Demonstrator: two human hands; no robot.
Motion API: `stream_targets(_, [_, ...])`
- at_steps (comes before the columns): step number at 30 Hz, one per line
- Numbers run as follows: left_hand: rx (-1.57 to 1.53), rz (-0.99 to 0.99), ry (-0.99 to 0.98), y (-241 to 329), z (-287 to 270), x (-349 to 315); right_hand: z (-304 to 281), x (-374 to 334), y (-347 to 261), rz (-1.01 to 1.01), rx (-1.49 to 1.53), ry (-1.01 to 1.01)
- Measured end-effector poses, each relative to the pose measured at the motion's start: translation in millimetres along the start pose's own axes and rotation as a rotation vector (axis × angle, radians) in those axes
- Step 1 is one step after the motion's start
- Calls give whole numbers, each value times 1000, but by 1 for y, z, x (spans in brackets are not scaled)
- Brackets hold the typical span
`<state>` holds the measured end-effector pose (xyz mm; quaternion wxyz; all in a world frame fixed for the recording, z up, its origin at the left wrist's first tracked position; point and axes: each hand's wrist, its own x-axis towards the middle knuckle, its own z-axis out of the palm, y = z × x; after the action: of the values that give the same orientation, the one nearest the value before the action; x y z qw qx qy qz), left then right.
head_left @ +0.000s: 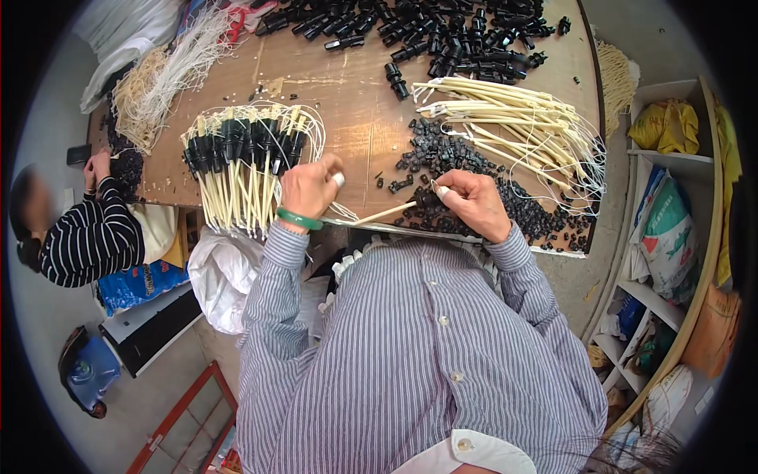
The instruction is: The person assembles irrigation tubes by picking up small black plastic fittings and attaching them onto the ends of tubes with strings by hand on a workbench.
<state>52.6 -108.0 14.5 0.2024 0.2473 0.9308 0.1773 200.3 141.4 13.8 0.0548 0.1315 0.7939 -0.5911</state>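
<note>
Cream tubing, a single thin stick (384, 213) of it, ran between the two hands at the near edge of the wooden table (347, 103). The right hand (470, 201) was closed around its far end, fingers pinched on a small black cap (427, 199) being set there; a taped fingertip showed. The left hand (310, 188), with a green bangle (299, 219) at the wrist, was curled loosely by the other end, though whether it gripped the stick I cannot tell.

Just beyond the right hand lay a heap of small black caps (474, 174), still plentiful. Beside the left hand, on its outer side, stood a bundle of finished sticks with black fittings (241, 150), hanging over the table edge. Past the caps lay a sheaf of bare cream sticks (513, 118), seemingly waiting their turn. Farther off, larger black fittings (442, 31) were scattered at the table's far end.

Judging by the piles, a fair share was done and much remained. Well to the left, another person in a striped sleeve (91, 237) worked.
</note>
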Motion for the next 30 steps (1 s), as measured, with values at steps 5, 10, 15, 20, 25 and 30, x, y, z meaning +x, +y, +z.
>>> stream_targets(5, [-135,619,283,16,40,5,7,1,4,-5,-17,16])
stream_targets(10, [-185,367,317,25,50,32,11,7,4,83,94,141])
stream_targets(15, [-235,187,403,41,41,38,12,18,12,77,129,163])
stream_targets(20, [-318,245,408,39,45,38,15,23,13,75,156,192])
stream_targets(25, [-872,238,311,85,45,19,24,36,19,36,146,263])
stream_targets(30, [-548,527,319,102,50,23,29,38,22,-97,100,298])
